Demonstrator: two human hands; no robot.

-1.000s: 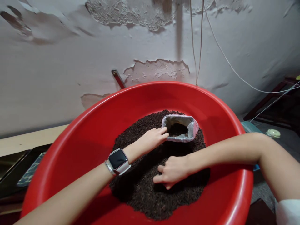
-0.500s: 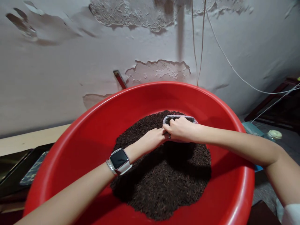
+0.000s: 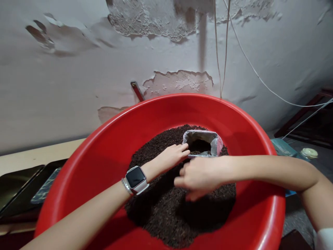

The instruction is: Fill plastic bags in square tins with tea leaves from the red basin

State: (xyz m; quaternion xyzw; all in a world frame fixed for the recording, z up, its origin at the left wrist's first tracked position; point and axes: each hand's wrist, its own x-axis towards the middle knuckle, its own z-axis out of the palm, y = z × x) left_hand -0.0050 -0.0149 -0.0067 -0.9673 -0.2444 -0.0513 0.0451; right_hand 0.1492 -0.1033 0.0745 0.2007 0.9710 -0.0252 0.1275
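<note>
My left hand, with a watch on its wrist, grips the near left corner of a box-shaped container lined with clear plastic. Inside the container lies some dark loose material. Below it, my right hand hangs over the heap of dark, dry tea-like leaves, its fingers curved and apart, slightly blurred; nothing shows in them. Leaves and container are both inside a big round red tub.
Behind the tub rises a wall with peeling plaster, with cords hanging down it. At the left are dark trays beside a pale board. A jar with a pale lid stands at the right.
My right hand has come away from the container's rim and moved down toward me, over the leaves. The container's opening now shows. My left hand stays at its corner.
</note>
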